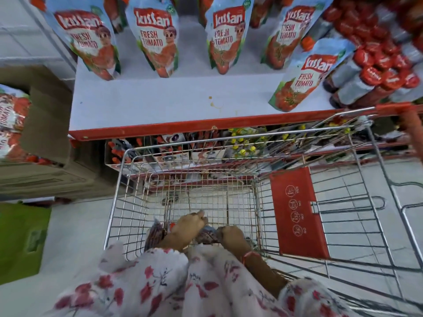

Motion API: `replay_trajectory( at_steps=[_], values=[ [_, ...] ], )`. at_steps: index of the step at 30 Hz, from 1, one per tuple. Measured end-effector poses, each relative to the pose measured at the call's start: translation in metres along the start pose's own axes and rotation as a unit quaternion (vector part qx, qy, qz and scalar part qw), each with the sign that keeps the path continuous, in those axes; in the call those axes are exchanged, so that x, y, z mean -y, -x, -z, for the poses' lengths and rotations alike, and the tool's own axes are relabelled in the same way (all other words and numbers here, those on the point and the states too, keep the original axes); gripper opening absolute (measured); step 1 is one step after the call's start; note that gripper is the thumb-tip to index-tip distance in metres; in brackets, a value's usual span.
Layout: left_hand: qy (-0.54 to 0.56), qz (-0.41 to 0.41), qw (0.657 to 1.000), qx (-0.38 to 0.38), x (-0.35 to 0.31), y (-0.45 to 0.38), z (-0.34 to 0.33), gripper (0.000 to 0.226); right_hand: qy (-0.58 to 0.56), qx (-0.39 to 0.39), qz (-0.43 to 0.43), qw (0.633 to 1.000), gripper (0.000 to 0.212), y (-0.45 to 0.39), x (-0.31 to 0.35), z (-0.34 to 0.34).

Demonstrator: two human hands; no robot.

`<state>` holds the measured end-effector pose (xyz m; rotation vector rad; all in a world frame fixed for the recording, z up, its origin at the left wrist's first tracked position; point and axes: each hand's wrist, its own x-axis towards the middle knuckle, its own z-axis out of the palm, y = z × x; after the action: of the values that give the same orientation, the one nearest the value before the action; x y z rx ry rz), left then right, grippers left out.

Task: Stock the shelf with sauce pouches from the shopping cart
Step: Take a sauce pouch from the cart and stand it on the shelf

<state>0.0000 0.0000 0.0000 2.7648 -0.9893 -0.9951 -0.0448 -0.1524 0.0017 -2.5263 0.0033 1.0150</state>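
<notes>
Both hands' grip closes on a sauce pouch [206,235] low in the cart [187,143].

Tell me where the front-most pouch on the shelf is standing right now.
In the head view, the front-most pouch stands alone at the shelf's right front, near the red edge, just left of the red-capped bottles.

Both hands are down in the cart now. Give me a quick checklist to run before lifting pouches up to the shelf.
1. Left hand on a pouch: ok, fingers closed over one.
2. Right hand on a pouch: ok, though the grip is partly hidden.
3. Free space on the shelf: ok, front strip bare left of the front pouch.
4. Path over the cart rim: ok, nothing across it.
5. Pouches left in the cart: cannot tell, sleeves cover the near end.
</notes>
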Motion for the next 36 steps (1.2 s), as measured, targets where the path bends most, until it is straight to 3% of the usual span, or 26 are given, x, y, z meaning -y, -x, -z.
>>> replay_trajectory(
  at_steps=[5, 10, 15, 23, 26, 30, 36],
  values=[
    [0.102, 0.035, 0.989, -0.097, 0.006, 0.013, 0.026, 0.029, -0.047, -0.083, 0.046, 0.994, 0.033, 0.004, -0.001, 0.039],
    [0.239, 0.062, 0.95, -0.19, 0.012, 0.025, 0.076, 0.024, -0.057, -0.159, 0.088, 0.982, 0.027, 0.012, 0.011, 0.095],
    [0.296, 0.029, 0.909, -0.291, 0.018, 0.037, 0.133, 0.026, -0.063, -0.257, 0.139, 0.954, 0.03, 0.03, 0.03, 0.156],
    [0.373, -0.039, 0.833, -0.408, 0.013, 0.059, 0.232, 0.022, -0.103, -0.399, 0.217, 0.885, 0.011, 0.069, 0.064, 0.268],
    [0.385, -0.06, 0.804, -0.449, 0.01, 0.062, 0.273, 0.017, -0.098, -0.436, 0.24, 0.862, 0.012, 0.078, 0.073, 0.305],
    [0.367, -0.067, 0.795, -0.479, 0.012, 0.056, 0.319, 0.015, -0.06, -0.501, 0.265, 0.822, 0.013, 0.076, 0.085, 0.347],
    [0.338, -0.028, 0.795, -0.503, 0.024, 0.026, 0.354, 0.02, -0.085, -0.499, 0.259, 0.823, 0.015, 0.042, 0.091, 0.385]
  ],
)
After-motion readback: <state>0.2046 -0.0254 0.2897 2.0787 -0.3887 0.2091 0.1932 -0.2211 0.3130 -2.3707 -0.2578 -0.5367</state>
